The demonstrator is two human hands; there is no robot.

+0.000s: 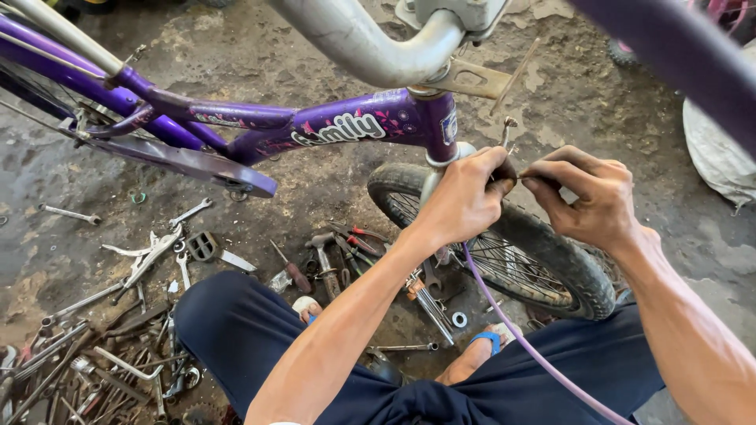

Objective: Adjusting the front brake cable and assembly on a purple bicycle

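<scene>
Dark blue trousers (260, 330) fill the bottom of the head view, knees spread, with a foot in a blue sandal (488, 340) on the concrete floor (331, 181) between them. Above the knees both forearms reach forward and up to the front of a purple bicycle frame (346, 126). The left hand (461, 201) is curled shut beside the fork, just under the head tube, thumb and forefinger pinched on a small dark part that I cannot make out. The right hand (587, 201) faces it, knuckles up, fingertips pinched on the same spot; the two grips nearly touch. A lilac cable (520, 334) runs from under the left hand down across the right knee. The front wheel (512, 248) stands right behind the hands, its tyre close under both wrists. A grey handlebar stem (370, 39) overhangs them from above. Open floor lies to the right of the wheel. To the left, a scatter of spanners and pliers (142, 299) crowds the floor up to the left knee.
</scene>
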